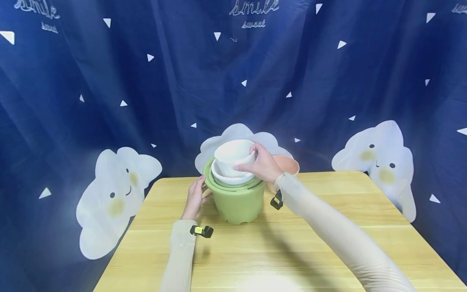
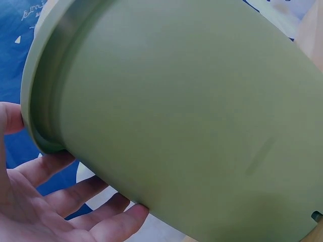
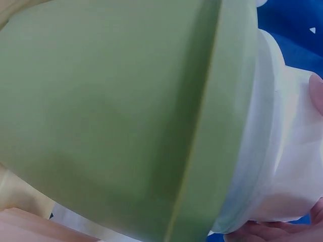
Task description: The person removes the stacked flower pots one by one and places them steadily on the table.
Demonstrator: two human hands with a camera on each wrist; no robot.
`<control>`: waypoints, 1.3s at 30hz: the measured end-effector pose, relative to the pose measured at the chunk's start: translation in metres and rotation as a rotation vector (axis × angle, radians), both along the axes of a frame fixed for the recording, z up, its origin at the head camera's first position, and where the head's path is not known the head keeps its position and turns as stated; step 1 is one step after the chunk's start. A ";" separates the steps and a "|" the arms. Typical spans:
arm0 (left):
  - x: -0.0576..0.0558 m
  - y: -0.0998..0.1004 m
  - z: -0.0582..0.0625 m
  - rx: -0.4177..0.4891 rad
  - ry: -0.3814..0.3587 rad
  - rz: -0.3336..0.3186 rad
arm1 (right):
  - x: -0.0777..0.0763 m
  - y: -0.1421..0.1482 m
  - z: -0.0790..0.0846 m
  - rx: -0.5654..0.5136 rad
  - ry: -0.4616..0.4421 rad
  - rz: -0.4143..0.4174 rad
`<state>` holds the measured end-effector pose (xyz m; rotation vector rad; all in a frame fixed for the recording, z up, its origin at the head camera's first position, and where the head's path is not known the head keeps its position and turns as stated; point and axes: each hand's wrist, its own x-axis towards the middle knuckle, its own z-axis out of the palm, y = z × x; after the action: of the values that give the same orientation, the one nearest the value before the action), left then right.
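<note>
A large green flower pot point(image 1: 238, 202) stands upright on the table, with a white pot point(image 1: 220, 177) nested in its mouth. A smaller white pot point(image 1: 233, 156) sits tilted in the mouth of that one; its lower end is hidden. My right hand point(image 1: 264, 164) pinches the smaller white pot by its right side, thumb outside and fingers at the rim. On the left, my left hand point(image 1: 195, 196) rests against the green pot, thumb at the rim and spread fingers point(image 2: 121, 222) along the wall below it.
An orange pot point(image 1: 288, 164) stands behind the green pot on the right, partly hidden by my right hand. The wooden table point(image 1: 328, 227) ends at a dark blue curtain point(image 1: 182, 81) with cloud and triangle prints.
</note>
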<state>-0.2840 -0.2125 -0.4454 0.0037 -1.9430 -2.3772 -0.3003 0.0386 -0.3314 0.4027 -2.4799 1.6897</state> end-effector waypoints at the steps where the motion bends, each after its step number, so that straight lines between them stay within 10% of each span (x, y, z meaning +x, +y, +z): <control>1: 0.000 0.000 0.000 0.001 0.000 0.000 | 0.000 0.001 0.001 0.001 0.012 0.002; 14: 0.000 0.002 0.003 -0.012 0.002 -0.003 | -0.003 0.007 0.014 0.076 0.167 0.024; 39: 0.000 -0.001 -0.003 -0.035 0.005 0.007 | -0.003 0.015 0.040 -0.230 0.244 0.014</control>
<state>-0.2839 -0.2132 -0.4482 0.0030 -1.9791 -2.3358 -0.3030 0.0533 -0.2915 0.5627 -2.0910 1.7851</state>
